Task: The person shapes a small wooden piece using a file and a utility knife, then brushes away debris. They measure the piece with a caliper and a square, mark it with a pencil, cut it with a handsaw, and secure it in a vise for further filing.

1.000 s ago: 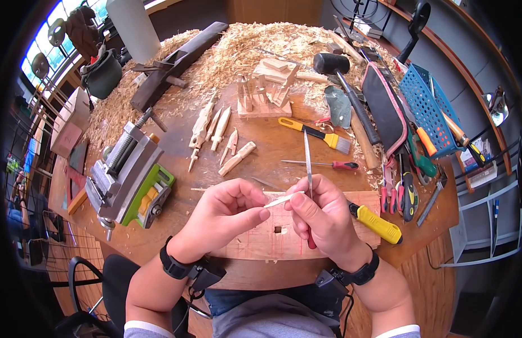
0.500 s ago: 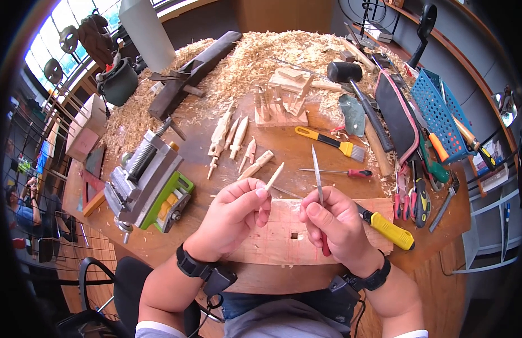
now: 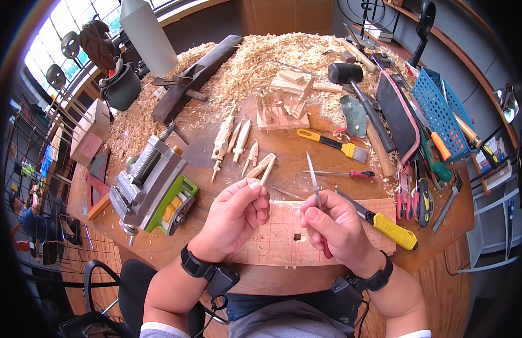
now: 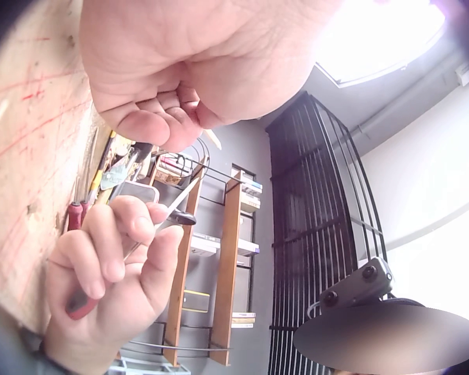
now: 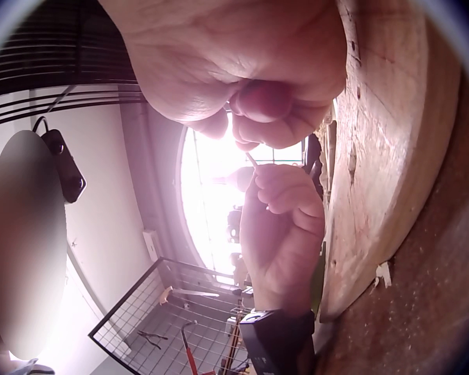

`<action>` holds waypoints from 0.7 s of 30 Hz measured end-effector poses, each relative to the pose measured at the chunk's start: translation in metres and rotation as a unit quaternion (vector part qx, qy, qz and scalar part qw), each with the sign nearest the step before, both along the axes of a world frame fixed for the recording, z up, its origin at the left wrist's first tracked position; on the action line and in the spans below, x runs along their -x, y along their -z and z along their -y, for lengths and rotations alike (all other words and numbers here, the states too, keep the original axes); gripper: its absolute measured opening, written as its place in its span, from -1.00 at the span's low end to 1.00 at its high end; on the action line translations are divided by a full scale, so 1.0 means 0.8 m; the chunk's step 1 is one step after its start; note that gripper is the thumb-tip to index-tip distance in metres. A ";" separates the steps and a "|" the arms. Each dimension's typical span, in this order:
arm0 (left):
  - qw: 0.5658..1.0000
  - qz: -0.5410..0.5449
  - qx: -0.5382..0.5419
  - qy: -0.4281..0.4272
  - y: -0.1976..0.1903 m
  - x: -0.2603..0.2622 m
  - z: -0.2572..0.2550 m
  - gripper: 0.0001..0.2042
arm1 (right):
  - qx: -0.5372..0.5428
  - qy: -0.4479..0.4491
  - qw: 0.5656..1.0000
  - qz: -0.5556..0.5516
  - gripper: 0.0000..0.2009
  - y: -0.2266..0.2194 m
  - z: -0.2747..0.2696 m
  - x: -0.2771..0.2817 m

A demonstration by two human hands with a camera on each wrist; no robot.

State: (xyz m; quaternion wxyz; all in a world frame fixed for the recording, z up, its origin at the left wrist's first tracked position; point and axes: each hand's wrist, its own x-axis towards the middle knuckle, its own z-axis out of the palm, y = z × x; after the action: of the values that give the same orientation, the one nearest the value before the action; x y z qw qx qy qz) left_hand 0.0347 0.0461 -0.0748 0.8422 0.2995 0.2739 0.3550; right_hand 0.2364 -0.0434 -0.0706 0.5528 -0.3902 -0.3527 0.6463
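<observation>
My left hand (image 3: pixel 234 217) pinches a slim, pale wooden stick (image 3: pixel 268 170) between thumb and fingers, its narrow end pointing up and away. My right hand (image 3: pixel 335 224) grips a thin metal file (image 3: pixel 313 172) by its red handle (image 3: pixel 327 248), blade angled upward. A gap separates the two hands, and the file stands apart from the stick. Beneath them lies a flat wooden board (image 3: pixel 278 248) marked with red lines and cut with a small square hole (image 3: pixel 300 237). In the left wrist view, the file (image 4: pixel 184 195) sticks out past the right fingers.
On the left stands a grey vise (image 3: pixel 145 183). Several carved wooden pieces (image 3: pixel 222 141) lie mid-table, near a brush (image 3: pixel 334 143) and a red-handled tool (image 3: pixel 359 174). A yellow utility knife (image 3: pixel 393 230) rests across the board's right end. Wood shavings (image 3: pixel 294 48) cover the back.
The stick was level between both hands; my left hand has drawn it leftward, away from the right hand, and tipped it upright. The right hand keeps its grip on the file.
</observation>
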 end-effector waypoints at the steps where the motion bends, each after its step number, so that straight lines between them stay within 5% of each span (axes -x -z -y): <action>1: 1.000 0.000 0.001 0.001 0.000 0.000 0.000 -0.86 | -0.001 -0.002 1.000 -0.002 -0.82 0.000 0.000 0.000; 21: 0.977 -0.143 -0.111 0.109 -0.011 -0.001 0.016 -0.91 | -0.032 0.011 0.999 -0.002 -0.83 -0.006 0.000 -0.001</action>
State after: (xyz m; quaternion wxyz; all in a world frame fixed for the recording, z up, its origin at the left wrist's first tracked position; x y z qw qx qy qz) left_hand 0.0357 0.0329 -0.0660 0.7895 0.4669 0.3159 0.2428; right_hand 0.2369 -0.0432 -0.0661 0.5731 -0.3750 -0.3674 0.6292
